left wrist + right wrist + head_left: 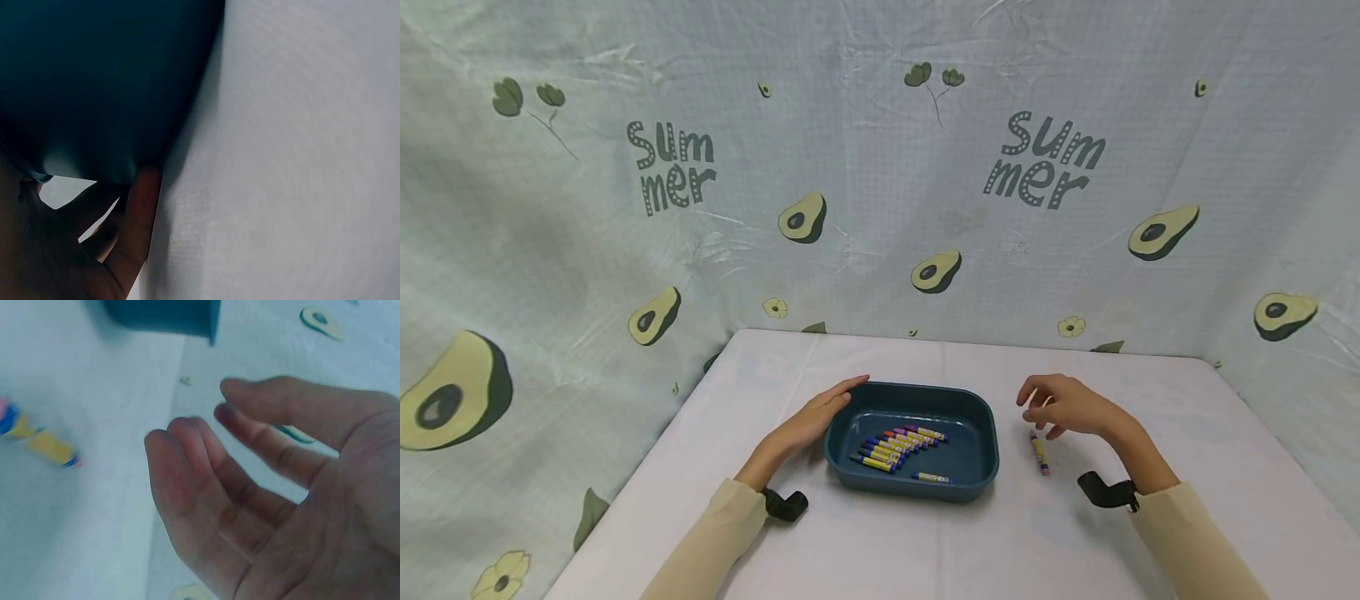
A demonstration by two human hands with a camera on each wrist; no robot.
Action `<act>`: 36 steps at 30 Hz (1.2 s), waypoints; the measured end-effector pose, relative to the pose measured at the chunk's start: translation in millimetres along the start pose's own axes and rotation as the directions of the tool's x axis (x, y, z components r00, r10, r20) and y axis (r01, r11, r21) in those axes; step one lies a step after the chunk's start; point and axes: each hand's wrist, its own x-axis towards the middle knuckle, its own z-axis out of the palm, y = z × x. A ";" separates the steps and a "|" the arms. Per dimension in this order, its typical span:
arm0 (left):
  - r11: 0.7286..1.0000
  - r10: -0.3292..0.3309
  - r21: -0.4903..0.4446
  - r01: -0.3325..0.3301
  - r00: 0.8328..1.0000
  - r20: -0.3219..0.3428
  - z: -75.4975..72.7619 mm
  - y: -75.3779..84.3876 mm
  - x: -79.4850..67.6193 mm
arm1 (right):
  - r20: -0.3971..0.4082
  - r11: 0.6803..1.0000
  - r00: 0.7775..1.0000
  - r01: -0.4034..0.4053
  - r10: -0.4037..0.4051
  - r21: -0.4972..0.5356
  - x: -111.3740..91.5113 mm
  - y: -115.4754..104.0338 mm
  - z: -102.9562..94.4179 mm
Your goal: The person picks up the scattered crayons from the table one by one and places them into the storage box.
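A dark teal tray [981, 490] sits on the table with a slanted row of several crayons [891, 447] in it. Apart from the row, a single crayon [932, 477] lies near the tray's front wall. My left hand [811, 419] rests against the tray's left side, fingers stretched along the rim at the far corner; up close, its fingertips [145, 187] touch the outer wall. To the right of the tray, my right hand [1067, 405] hovers with loosely bent fingers and holds nothing. Just below it, a pink-ended crayon [1039, 454] with a yellow wrapper lies on the table.
The table [955, 542] has a pale cloth over it. Behind it and at both sides hangs a light curtain [865, 150] printed with avocados and lettering. Black devices are strapped to the left wrist [786, 505] and right wrist [1107, 490].
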 end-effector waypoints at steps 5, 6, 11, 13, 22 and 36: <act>1.000 0.008 0.015 -0.008 1.000 -0.004 -0.2 -1.8 -0.8 | -0.050 0.997 0.995 -0.081 0.081 0.012 -7.2 16.7 4.4; 1.000 0.011 0.015 -0.011 1.000 -0.004 -0.2 -1.9 -0.8 | -0.059 0.995 0.994 -0.095 0.096 0.014 -7.6 19.1 5.4; 1.000 0.008 0.007 -0.008 1.000 -0.003 0.2 -1.5 0.4 | -0.073 0.990 0.988 -0.136 0.138 0.025 -8.5 28.6 9.8; 1.000 0.004 0.002 -0.004 1.000 -0.001 0.6 -1.3 1.2 | -0.063 0.991 0.989 -0.133 0.134 0.028 -9.2 31.3 10.9; 1.000 -0.001 0.000 0.001 1.000 -0.002 2.7 -0.8 2.5 | -0.046 0.981 0.980 -0.193 0.194 0.027 -9.4 38.8 16.8; 1.000 0.006 0.001 -0.006 1.000 -0.006 1.4 -1.9 1.8 | -0.049 0.969 0.968 -0.248 0.246 -0.022 -7.6 38.2 22.4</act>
